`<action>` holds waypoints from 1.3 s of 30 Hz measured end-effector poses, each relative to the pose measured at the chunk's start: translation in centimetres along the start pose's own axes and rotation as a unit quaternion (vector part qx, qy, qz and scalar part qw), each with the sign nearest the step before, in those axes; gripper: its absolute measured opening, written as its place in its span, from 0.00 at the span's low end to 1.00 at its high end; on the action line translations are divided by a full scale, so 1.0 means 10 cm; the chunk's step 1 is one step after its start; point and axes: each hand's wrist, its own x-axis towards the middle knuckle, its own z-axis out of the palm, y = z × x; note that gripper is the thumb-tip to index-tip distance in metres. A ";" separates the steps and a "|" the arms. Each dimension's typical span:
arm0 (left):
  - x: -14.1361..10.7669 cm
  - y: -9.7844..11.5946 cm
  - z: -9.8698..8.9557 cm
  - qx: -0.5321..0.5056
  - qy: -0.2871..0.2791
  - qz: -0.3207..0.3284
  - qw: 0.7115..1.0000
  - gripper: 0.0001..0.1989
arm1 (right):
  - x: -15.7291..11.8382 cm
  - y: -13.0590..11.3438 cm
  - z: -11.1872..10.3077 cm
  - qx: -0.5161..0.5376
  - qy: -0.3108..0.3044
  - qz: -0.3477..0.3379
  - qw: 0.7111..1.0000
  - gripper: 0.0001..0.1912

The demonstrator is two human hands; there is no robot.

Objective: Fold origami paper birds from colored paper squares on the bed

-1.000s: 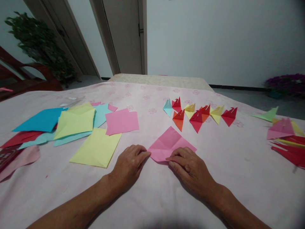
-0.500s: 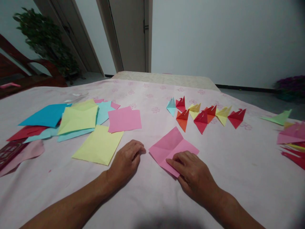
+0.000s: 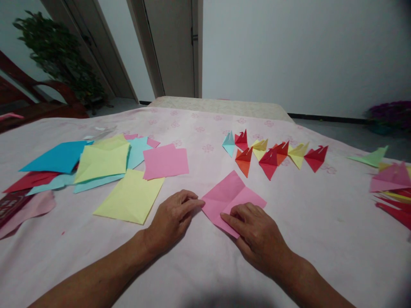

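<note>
A creased square of pink origami paper lies opened out, corner toward me, on the cloth in front of me. My left hand meets its left corner, thumb and index finger closed there. Over its lower right part, my right hand grips the near edge, thumb on top and the other fingers curled, partly hidden. Beyond the sheet stand several folded paper cranes, among them a red one, an orange one, a yellow one and a light blue one.
Loose sheets lie to the left: yellow paper, pink paper, blue paper and red paper. More folded pieces, including a green one, sit at the far right. A pale floral tablecloth covers the table.
My left hand has moved right and its fingertips now reach the pink paper's left corner. My right hand stays on the paper. The view has shifted slightly.
</note>
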 end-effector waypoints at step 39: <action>0.17 -0.04 0.07 0.012 -0.005 -0.057 0.998 0.05 | -0.11 -0.03 -0.11 -0.047 0.035 -0.040 0.997 0.10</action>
